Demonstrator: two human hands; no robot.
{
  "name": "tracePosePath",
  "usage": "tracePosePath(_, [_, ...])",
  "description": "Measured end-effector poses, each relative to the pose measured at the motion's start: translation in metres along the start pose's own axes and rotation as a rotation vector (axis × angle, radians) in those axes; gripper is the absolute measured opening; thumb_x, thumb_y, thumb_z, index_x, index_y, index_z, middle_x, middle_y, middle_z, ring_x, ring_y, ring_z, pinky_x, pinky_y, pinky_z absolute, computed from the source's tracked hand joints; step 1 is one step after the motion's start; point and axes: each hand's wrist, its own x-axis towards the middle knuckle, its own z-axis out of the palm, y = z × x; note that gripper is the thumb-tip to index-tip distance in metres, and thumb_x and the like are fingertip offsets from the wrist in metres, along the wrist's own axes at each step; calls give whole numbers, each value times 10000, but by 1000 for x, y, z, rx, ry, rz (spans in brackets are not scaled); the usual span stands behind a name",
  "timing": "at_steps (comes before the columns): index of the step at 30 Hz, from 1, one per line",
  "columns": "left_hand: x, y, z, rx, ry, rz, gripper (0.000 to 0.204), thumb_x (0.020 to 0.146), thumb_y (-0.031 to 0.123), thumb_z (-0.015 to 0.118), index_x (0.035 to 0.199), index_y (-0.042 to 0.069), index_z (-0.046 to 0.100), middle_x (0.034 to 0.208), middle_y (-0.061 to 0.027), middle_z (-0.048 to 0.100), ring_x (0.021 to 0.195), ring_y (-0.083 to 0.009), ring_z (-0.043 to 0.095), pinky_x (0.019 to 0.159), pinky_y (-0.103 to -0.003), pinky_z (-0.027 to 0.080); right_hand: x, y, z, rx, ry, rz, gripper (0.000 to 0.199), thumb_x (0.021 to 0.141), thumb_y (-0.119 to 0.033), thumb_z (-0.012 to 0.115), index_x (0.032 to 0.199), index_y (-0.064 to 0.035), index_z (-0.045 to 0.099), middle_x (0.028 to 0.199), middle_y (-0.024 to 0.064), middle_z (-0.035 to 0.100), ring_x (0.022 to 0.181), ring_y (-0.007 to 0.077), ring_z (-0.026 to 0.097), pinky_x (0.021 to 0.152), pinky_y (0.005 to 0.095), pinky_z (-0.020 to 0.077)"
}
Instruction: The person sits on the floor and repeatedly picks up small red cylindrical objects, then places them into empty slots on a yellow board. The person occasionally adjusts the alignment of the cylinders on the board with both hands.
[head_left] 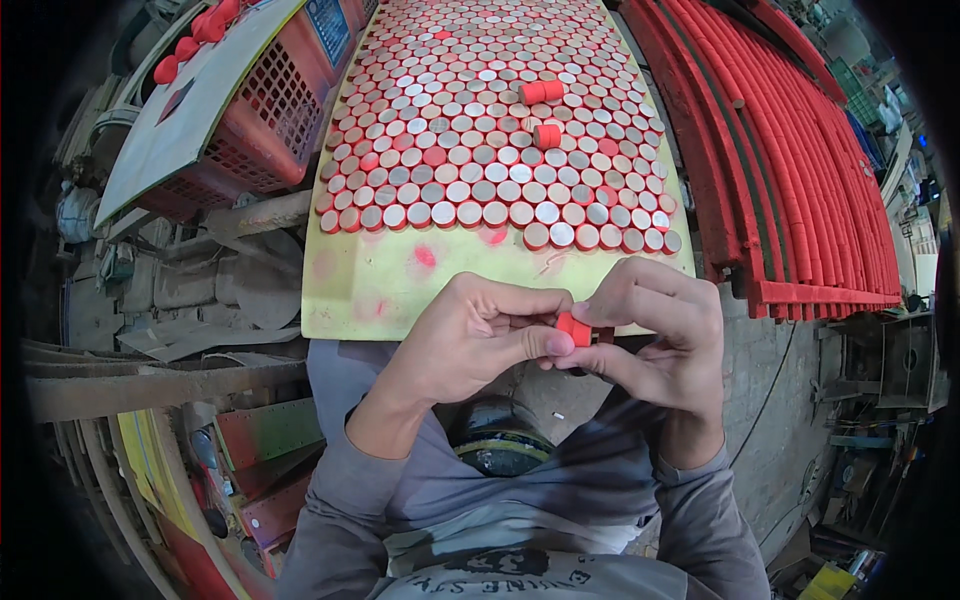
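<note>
A small red round piece (574,329) is held between 2 hands, just above the near edge of a pale yellow board (365,290), right of the middle of that edge. The left hand (475,335) is nearly closed, and the piece is pinched by its thumb and finger from the left. The right hand (660,325) is curled, and the same piece is gripped by its fingertips from the right. What is tucked under the right fingers cannot be told, as it is too dark there.

The board is covered with many short round pieces (470,190), set close together in rows, from the far edge down toward the near edge. Their sides are red and their tops are gray or tan. A shorter row is set at the front, by the right edge. A bare strip is left along the near edge, and it is marked with red spots (425,256). On top of the rows, toward the right edge, a few red pieces (547,136) are laid on their sides.

Past the left edge, a pink crate (275,115) with holes is partly covered by a flat pale sheet (215,95). Past the right edge, long red rods (800,170) are lined up side by side.
</note>
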Motion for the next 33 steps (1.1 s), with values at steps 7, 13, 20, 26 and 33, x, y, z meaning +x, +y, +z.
tracePosePath(7, [8,-8,11,262,193,357,317,879,-54,739,1193,-72,697,999,-109,736,865,-137,698,755,-279,574,1,-3,0,280,97,252,361,723,-84,909,1021,30,742,892,73,700,823,137,674,696,249,542])
tracePosePath(13, [15,-3,13,790,350,736,370,758,-96,776,1114,2,759,1014,-126,705,832,-207,718,727,-308,579,-9,7,11,351,138,337,335,794,-8,855,1093,54,716,1003,86,706,915,125,684,798,263,567])
tracePosePath(20, [8,-6,11,756,272,737,333,789,-92,777,1114,-22,756,971,-120,708,843,-162,696,718,-270,564,-4,11,10,733,136,410,205,848,74,784,1036,76,702,965,86,689,849,121,684,757,257,580])
tracePosePath(26, [7,-9,-5,331,316,453,298,886,-7,773,1170,-74,714,978,-86,722,884,-120,685,748,-267,558,2,23,12,893,66,473,252,887,46,755,1134,64,708,976,119,727,745,113,667,721,254,577])
tracePosePath(33, [4,4,-29,391,417,414,317,948,-47,673,1255,-116,638,1116,-170,720,1001,-195,708,925,-328,585,12,18,38,304,138,220,279,890,14,739,1168,12,723,1002,105,685,838,151,673,685,261,550])
